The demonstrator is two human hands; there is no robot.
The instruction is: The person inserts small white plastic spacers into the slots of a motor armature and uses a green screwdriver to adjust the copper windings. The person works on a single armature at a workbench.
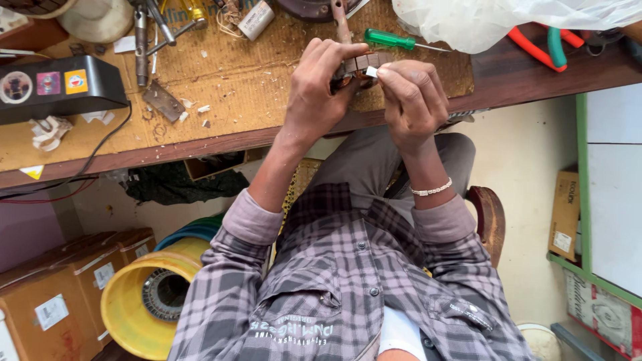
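My left hand (319,87) grips a small round metal motor part (361,65) with brown slots, held just above the edge of the wooden bench (200,144). My right hand (413,100) pinches a small white strip (372,71) against the side of that part. Both thumbs and forefingers meet at the part, and most of it is hidden behind my fingers. A white bead bracelet (431,190) sits on my right wrist.
A green-handled screwdriver (394,41) lies just beyond my hands. Red and green pliers (543,48) and a plastic bag (481,20) lie at the right, a black box (57,87) and metal tools (142,40) at the left. A yellow tub (134,304) and cardboard boxes (53,294) stand below.
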